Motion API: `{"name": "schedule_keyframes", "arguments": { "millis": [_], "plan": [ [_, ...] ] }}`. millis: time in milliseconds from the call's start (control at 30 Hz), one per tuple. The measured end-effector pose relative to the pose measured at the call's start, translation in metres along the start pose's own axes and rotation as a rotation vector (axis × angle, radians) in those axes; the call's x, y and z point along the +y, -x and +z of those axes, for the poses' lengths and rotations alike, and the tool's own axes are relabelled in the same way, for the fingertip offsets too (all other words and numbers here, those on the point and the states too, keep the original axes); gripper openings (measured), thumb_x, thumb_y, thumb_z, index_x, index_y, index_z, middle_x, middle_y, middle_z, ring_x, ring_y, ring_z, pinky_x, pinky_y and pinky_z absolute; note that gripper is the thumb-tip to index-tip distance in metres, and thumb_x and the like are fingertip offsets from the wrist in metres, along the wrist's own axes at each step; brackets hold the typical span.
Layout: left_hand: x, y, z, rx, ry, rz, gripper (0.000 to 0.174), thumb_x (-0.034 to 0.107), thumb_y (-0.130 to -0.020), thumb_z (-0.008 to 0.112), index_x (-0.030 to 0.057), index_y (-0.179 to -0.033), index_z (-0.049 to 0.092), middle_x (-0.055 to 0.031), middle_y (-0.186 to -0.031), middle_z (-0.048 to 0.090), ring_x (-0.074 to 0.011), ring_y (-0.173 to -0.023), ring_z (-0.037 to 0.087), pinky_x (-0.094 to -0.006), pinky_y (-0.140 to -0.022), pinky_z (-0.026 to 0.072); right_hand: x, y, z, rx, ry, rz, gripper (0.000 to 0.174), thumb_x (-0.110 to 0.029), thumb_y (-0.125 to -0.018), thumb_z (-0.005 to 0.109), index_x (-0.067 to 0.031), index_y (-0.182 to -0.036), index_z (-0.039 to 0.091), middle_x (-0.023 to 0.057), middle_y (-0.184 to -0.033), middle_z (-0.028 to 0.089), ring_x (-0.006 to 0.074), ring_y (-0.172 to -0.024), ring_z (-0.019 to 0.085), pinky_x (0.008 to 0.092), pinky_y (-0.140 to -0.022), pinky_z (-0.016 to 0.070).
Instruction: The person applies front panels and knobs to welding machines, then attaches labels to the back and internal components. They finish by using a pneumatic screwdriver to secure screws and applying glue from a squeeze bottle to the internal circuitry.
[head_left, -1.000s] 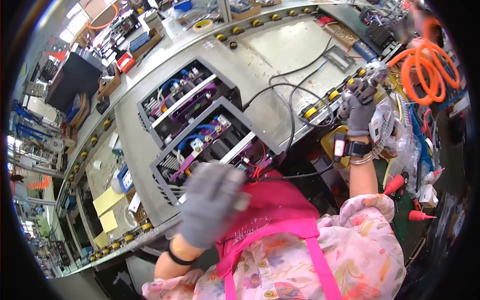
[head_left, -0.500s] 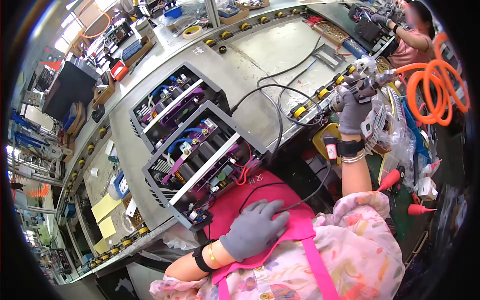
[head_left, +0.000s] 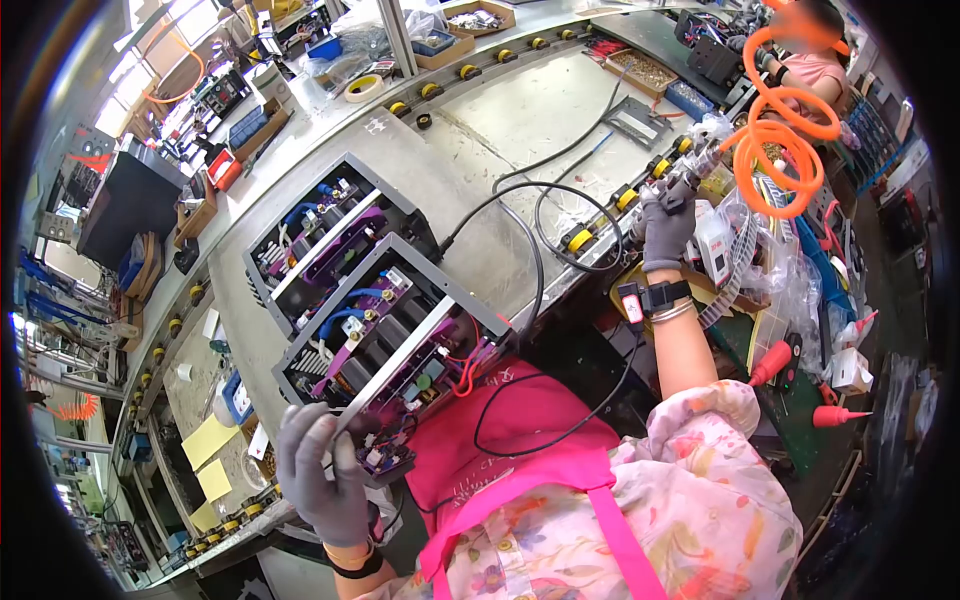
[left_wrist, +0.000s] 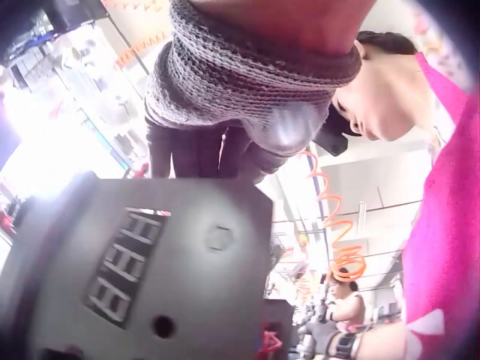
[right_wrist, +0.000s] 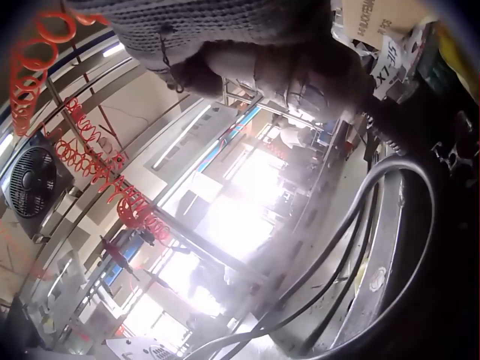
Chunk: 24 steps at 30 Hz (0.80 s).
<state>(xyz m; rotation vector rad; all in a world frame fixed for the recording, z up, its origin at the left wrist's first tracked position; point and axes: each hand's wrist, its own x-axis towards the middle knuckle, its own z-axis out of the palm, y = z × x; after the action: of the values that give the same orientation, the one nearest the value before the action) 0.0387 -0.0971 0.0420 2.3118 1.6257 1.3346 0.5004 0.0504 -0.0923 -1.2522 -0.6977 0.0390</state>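
Two open grey metal cases stand side by side, filled with purple circuit boards, black cylinders and blue and red wires. The near case (head_left: 425,345) overhangs the front edge of the bench; the far case (head_left: 330,235) sits behind it. My gloved left hand (head_left: 325,480) grips the near case's left front corner, fingers curled over the edge. In the left wrist view its slotted panel (left_wrist: 217,247) fills the foreground below the glove. My gloved right hand (head_left: 667,232) holds an air tool (head_left: 678,190) joined to an orange coiled hose (head_left: 775,165), away to the right.
Black cables (head_left: 540,240) loop across the bench and hang over its front edge. A roller track (head_left: 625,197) runs along the edges. Red bottles (head_left: 773,362), plastic wrap and parts crowd the right side. Another person (head_left: 810,75) works at the far right.
My left hand was over the case, dropped to the apron, then moved left onto the case's corner. The right hand keeps the air tool. The whole view has shifted slightly.
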Motion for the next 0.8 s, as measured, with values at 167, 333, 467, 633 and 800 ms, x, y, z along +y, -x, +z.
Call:
{"name": "schedule_keyframes", "arguments": {
  "millis": [167,333,467,633,800],
  "plan": [
    [-0.022,0.0,0.008,-0.04,-0.087,-0.012,0.019,0.003,-0.077,0.063,0.0012,-0.096,0.062,-0.0144,-0.101,0.065,-0.0337,-0.1,0.061,-0.0487,-0.102,0.0398,-0.036,-0.007,-0.012,-0.257,0.062,0.237,0.056,-0.008,-0.075,0.074,0.003,-0.122,0.045,0.0108,-0.1,0.061,0.02,-0.089,0.062,0.032,-0.082,0.05],
    [-0.031,0.0,0.017,-0.069,0.002,-0.075,0.018,0.006,-0.077,0.065,0.0014,-0.094,0.064,-0.0138,-0.098,0.066,-0.0314,-0.099,0.062,-0.0486,-0.106,0.0366,-0.007,-0.009,-0.039,-0.315,0.446,0.016,0.08,-0.011,-0.075,0.074,0.0073,-0.139,0.03,0.0222,-0.124,0.052,0.0291,-0.113,0.054,0.0354,-0.097,0.0443],
    [-0.034,0.0,0.016,-0.098,0.005,-0.076,0.016,0.006,-0.077,0.065,0.0017,-0.092,0.064,-0.0128,-0.096,0.066,-0.0298,-0.098,0.063,-0.0484,-0.106,0.0357,-0.048,0.005,-0.044,-0.4,0.579,-0.183,0.066,-0.01,-0.074,0.073,0.0,-0.132,0.043,0.0166,-0.117,0.055,0.0284,-0.094,0.062,0.0344,-0.085,0.0497],
    [-0.039,0.002,0.014,-0.115,0.038,-0.099,0.013,0.005,-0.077,0.064,0.0016,-0.09,0.065,-0.0121,-0.093,0.067,-0.0293,-0.096,0.063,-0.0482,-0.106,0.0356,-0.113,0.011,-0.096,-0.544,0.714,-0.289,0.038,-0.013,-0.077,0.068,-0.0038,-0.114,0.06,0.0147,-0.096,0.064,0.028,-0.081,0.063,0.0372,-0.073,0.0503],
    [-0.04,0.002,0.015,-0.111,0.027,-0.082,0.01,0.006,-0.078,0.063,0.0016,-0.087,0.065,-0.0122,-0.089,0.066,-0.0296,-0.093,0.062,-0.048,-0.105,0.0367,-0.149,-0.019,-0.203,-0.457,1.485,0.125,0.041,-0.025,-0.078,0.066,-0.0059,-0.114,0.06,0.0236,-0.1,0.065,0.0358,-0.093,0.064,0.0437,-0.083,0.0501]
  ]
}}
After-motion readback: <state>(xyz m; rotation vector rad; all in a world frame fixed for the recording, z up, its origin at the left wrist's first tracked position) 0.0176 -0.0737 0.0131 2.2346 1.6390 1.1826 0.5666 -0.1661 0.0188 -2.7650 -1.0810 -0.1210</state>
